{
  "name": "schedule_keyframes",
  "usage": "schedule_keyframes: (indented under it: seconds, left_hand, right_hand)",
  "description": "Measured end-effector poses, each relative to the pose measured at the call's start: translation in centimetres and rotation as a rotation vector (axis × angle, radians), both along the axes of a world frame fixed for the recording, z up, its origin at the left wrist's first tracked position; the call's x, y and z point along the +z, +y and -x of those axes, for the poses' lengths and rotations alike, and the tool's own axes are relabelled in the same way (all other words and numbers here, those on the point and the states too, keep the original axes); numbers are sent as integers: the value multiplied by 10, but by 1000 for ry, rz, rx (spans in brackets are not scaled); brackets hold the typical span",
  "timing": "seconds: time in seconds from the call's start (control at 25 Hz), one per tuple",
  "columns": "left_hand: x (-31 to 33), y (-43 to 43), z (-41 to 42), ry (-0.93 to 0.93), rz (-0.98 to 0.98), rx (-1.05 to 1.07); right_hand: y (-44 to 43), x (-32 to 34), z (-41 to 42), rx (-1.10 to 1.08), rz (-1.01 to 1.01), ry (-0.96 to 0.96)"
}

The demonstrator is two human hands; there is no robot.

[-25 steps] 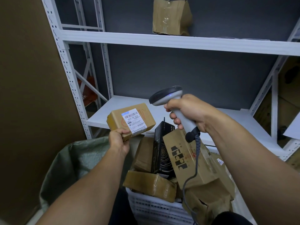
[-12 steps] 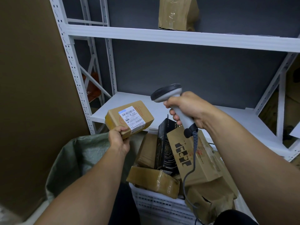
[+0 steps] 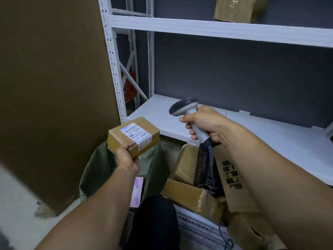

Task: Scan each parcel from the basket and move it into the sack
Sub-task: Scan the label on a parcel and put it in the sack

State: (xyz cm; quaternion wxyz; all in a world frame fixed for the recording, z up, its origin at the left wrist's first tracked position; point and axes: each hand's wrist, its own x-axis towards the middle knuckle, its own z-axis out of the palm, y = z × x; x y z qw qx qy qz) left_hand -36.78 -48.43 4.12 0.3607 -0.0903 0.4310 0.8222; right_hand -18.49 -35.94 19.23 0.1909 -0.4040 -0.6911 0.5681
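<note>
**Parcel swings left, over the sack mouth**

Since half a second ago the left hand (image 3: 127, 156) has carried the parcel (image 3: 133, 136) leftward, away from the basket (image 3: 198, 226), and the gap to the scanner (image 3: 185, 107) has widened. Its fingers curl round the parcel's near corner, thumb on top, with the white label (image 3: 136, 133) facing up. The parcel hangs tilted above the open green sack (image 3: 100, 168), touching neither rim (a lilac packet (image 3: 137, 192) shows lower in the mouth).

The right hand (image 3: 203, 123) is wrapped round the scanner's grey handle, head pointing left toward the parcel. Its cable (image 3: 210, 159) drops among the boxes in the basket.

To the left, the sack's mouth is hemmed by a brown board (image 3: 54, 87). Beyond it stand the white shelf post (image 3: 111, 69) and the lower shelf's (image 3: 270, 139) front edge. On the right, a taped parcel (image 3: 191, 195) overhangs the basket's near rim, just beside the person's dark knee (image 3: 156, 222). A printed carton (image 3: 234, 186) leans under the right forearm. Between the two hands lies open air.
</note>
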Motion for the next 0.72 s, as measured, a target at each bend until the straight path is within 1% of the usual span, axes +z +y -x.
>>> schedule_keyframes:
  seconds: [0.16,0.36,0.44,0.56,0.72]
  left_hand:
    - [-18,-15,13,-72,77,65]
    - [-50,-15,32,-104,148,151]
    - [-61,-10,34,-135,170,146]
    - [-86,-3,39,-183,254,81]
    - [-133,0,45,-288,307,54]
  right_hand:
    - [0,-30,40,42,31,-47]
    - [3,-59,75,86,83,-86]
    - [7,-65,83,103,93,-95]
    - [14,-71,87,111,106,-100]
    - [18,-77,82,120,109,-126]
